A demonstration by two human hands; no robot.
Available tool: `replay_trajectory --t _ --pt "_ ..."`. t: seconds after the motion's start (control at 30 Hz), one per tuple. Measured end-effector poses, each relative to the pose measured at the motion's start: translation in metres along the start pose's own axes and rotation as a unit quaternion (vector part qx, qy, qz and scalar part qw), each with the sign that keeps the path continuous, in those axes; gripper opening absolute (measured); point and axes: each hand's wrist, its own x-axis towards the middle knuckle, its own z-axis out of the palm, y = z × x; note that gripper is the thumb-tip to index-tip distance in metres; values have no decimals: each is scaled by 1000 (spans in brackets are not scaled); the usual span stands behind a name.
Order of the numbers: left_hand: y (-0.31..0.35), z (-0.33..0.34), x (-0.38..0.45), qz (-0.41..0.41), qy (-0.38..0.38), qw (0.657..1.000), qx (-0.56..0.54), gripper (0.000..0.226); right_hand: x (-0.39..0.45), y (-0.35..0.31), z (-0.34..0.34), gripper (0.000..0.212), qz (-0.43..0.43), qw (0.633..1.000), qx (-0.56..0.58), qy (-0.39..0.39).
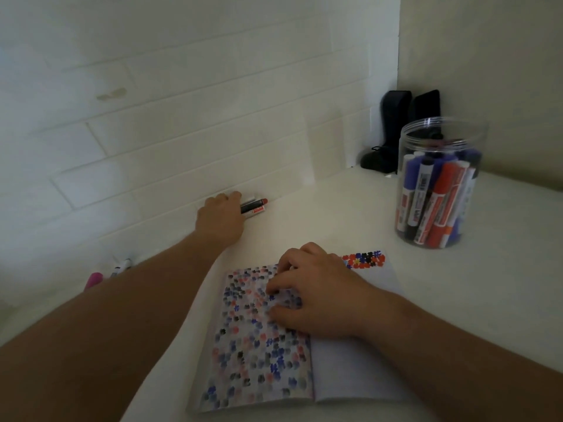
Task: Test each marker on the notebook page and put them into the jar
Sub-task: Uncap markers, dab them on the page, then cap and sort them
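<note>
An open notebook [256, 354] lies on the white table, its left page covered with red, blue and black dots. My right hand [313, 290] rests on the page with fingers bent, pressing it flat. My left hand [221, 217] reaches to the wall and its fingers curl over a red-capped marker [257, 205] lying beside another pale marker [251, 198]. A clear plastic jar [435, 184] stands at the right, open, holding several red, blue and black markers.
More markers [122, 266], one with a pink cap [94, 280], lie at the left beside my left forearm. Two black objects [393, 132] stand in the corner behind the jar. A white brick wall runs along the table's far edge.
</note>
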Motion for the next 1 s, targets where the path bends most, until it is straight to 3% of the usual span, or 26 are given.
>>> replay_trajectory --t 0.27,0.37,0.43,0.47,0.53,0.6,0.67,0.73,0.87,1.0 --pt "-10 19 13 4 30 999 -17 29 0 1 1 48 0 1000 -2 2" --pt "-8 15 10 18 75 997 -5 23 0 3 1 48 0 1000 1 3" --pt "12 -3 0 20 115 985 -128 22 0 4 1 49 -4 1000 9 8" --pt "29 -18 -9 13 118 965 -234 21 1 6 -1 49 0 999 23 23" --pt "66 -46 -38 32 75 888 -453 19 4 9 -7 45 50 986 129 92" --pt "92 -63 -71 106 7 821 -561 16 8 13 -15 34 138 924 289 208" --pt "102 -62 -99 183 -34 812 -554 14 11 21 -23 40 203 854 382 288" --pt "102 -54 -112 219 -36 824 -521 14 10 30 -26 48 209 826 430 298" --pt "97 -39 -117 269 -54 842 -464 29 4 26 -26 24 161 851 438 241" --pt "94 -40 -115 288 -82 827 -476 27 3 20 -24 30 184 834 468 227"
